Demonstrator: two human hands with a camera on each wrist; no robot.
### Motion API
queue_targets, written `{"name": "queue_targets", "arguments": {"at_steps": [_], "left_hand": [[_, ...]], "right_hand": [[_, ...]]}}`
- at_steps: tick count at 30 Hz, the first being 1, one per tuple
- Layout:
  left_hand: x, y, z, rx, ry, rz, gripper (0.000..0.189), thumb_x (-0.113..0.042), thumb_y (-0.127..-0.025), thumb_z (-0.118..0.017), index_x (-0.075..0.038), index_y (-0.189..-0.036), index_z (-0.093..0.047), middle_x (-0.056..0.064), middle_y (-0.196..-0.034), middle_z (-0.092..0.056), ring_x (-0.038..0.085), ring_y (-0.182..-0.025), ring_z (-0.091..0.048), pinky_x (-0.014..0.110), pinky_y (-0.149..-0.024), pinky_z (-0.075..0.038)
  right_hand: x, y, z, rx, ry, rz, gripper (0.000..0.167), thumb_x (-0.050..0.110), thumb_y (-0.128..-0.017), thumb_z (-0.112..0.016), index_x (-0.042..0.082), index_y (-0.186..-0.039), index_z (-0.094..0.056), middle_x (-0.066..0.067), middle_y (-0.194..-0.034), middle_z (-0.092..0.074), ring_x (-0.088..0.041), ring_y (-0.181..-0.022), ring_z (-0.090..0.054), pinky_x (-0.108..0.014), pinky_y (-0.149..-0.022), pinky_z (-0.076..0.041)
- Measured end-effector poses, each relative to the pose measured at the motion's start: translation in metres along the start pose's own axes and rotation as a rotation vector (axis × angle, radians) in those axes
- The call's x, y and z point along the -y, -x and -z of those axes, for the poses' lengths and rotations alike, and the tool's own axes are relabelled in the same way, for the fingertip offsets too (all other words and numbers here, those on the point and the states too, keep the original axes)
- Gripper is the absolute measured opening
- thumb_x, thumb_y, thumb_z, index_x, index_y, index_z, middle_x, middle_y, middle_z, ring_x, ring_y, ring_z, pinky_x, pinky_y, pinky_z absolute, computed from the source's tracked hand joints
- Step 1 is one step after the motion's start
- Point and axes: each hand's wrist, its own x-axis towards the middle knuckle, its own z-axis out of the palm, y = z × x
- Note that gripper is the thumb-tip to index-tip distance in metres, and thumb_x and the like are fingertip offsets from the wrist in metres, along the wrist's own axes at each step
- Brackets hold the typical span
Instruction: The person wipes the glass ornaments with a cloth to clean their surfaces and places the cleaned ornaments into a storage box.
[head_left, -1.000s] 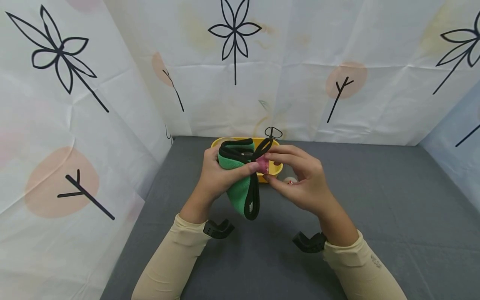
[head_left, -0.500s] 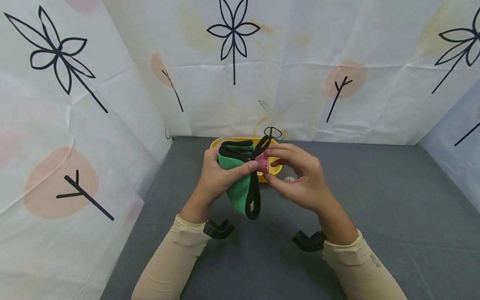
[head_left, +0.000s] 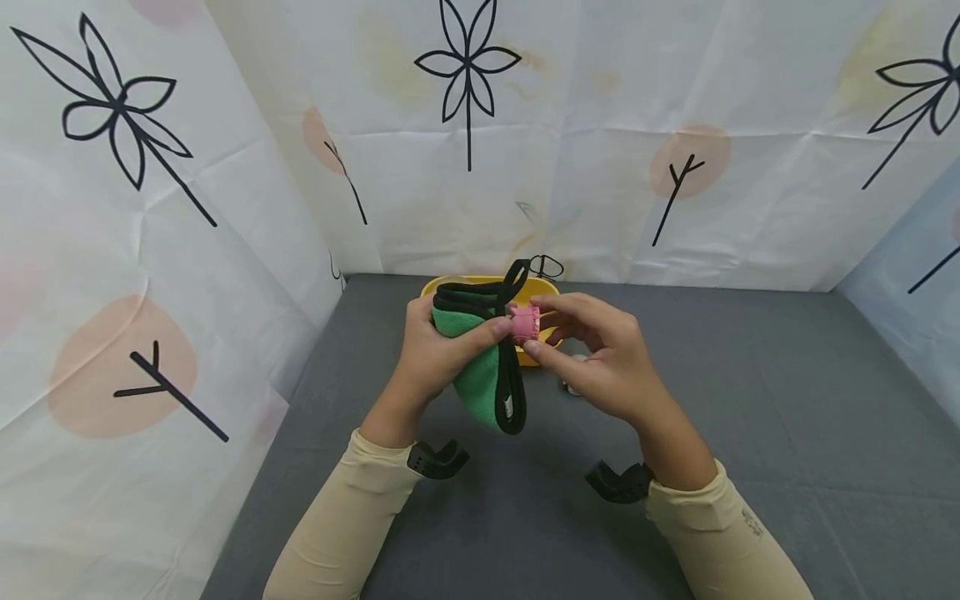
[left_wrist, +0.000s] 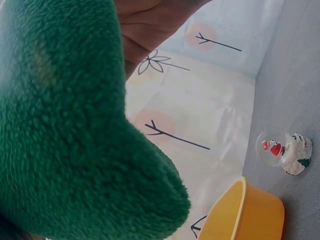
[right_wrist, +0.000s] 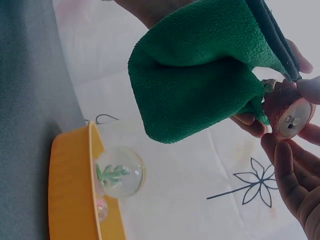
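My left hand (head_left: 450, 346) grips a green fleecy cloth (head_left: 476, 392) with black edging, folded into loops. From its right side sticks out the pink base (head_left: 526, 323) of what looks like a small snow globe; its upper part is hidden by the cloth and the left fingers. My right hand (head_left: 607, 354) pinches this base between thumb and fingertips. In the right wrist view the pink base (right_wrist: 290, 114) shows a round white underside facing outward. The cloth (left_wrist: 75, 130) fills much of the left wrist view.
A yellow tub (head_left: 536, 357) stands behind the hands near the back wall; a clear globe with a green figure (right_wrist: 120, 172) and a smaller pinkish ball (right_wrist: 102, 209) show at it. Right of the tub, a snow globe with a red figure (left_wrist: 284, 151) stands on the grey table.
The pink base has turned and shows more of itself between the hands. The cloth's upper black loop has shifted left and stands more upright. My right fingertips have moved slightly on the base.
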Motion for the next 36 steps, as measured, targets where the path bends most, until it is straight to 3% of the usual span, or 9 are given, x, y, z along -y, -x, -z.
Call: {"name": "queue_targets", "arguments": {"at_steps": [6, 13, 20, 27, 30, 36], "left_hand": [[-0.0002, 0.0003, -0.0008, 0.009, 0.050, -0.004, 0.053, -0.040, -0.086, -0.091, -0.002, -0.120, -0.075, 0.013, -0.104, -0.081, 0.030, -0.092, -0.078, 0.042, -0.082, -0.068], [0.0002, 0.0005, 0.0025, -0.041, -0.048, -0.011, 0.058, -0.046, -0.082, -0.092, -0.005, -0.119, -0.077, 0.011, -0.107, -0.079, 0.026, -0.092, -0.077, 0.038, -0.079, -0.067], [-0.0022, 0.0005, 0.0027, -0.053, -0.058, -0.002, 0.066, -0.054, -0.080, -0.091, -0.004, -0.120, -0.076, 0.012, -0.109, -0.078, 0.026, -0.093, -0.077, 0.039, -0.080, -0.067], [-0.0022, 0.0005, 0.0022, -0.048, -0.044, -0.007, 0.064, -0.052, -0.080, -0.092, -0.004, -0.120, -0.076, 0.011, -0.110, -0.078, 0.027, -0.093, -0.077, 0.040, -0.080, -0.068], [-0.0017, 0.0002, 0.0014, -0.044, -0.028, -0.011, 0.063, -0.050, -0.080, -0.092, -0.003, -0.119, -0.076, 0.011, -0.108, -0.079, 0.027, -0.091, -0.078, 0.041, -0.079, -0.068], [-0.0014, -0.0006, 0.0003, -0.056, 0.039, -0.024, 0.068, -0.049, -0.081, -0.093, 0.004, -0.119, -0.073, 0.005, -0.103, -0.080, 0.022, -0.087, -0.079, 0.037, -0.078, -0.068]], "right_hand": [[0.0003, 0.0013, -0.0010, -0.005, -0.024, -0.062, 0.048, -0.013, -0.080, -0.085, 0.002, -0.124, -0.073, -0.014, -0.117, -0.075, -0.017, -0.093, -0.077, -0.029, -0.082, -0.066], [0.0034, 0.0019, -0.0023, 0.008, -0.042, -0.077, 0.053, -0.015, -0.075, -0.088, 0.000, -0.123, -0.070, -0.014, -0.119, -0.072, -0.016, -0.095, -0.076, -0.032, -0.084, -0.066], [0.0035, 0.0030, -0.0031, 0.022, -0.041, -0.054, 0.063, -0.018, -0.067, -0.092, -0.004, -0.124, -0.068, -0.016, -0.121, -0.070, -0.014, -0.098, -0.073, -0.027, -0.086, -0.065], [0.0020, 0.0013, -0.0036, -0.037, -0.027, 0.037, 0.062, -0.021, -0.066, -0.089, -0.005, -0.123, -0.070, -0.018, -0.117, -0.071, -0.015, -0.102, -0.075, -0.028, -0.083, -0.066], [0.0021, 0.0009, -0.0032, -0.074, -0.024, 0.070, 0.057, -0.018, -0.071, -0.088, -0.007, -0.124, -0.071, -0.017, -0.118, -0.071, -0.014, -0.106, -0.074, -0.028, -0.086, -0.065], [0.0035, 0.0009, -0.0016, -0.143, -0.055, 0.129, 0.044, 0.004, -0.091, -0.083, -0.014, -0.128, -0.068, -0.018, -0.121, -0.068, -0.017, -0.110, -0.070, -0.025, -0.099, -0.061]]}}
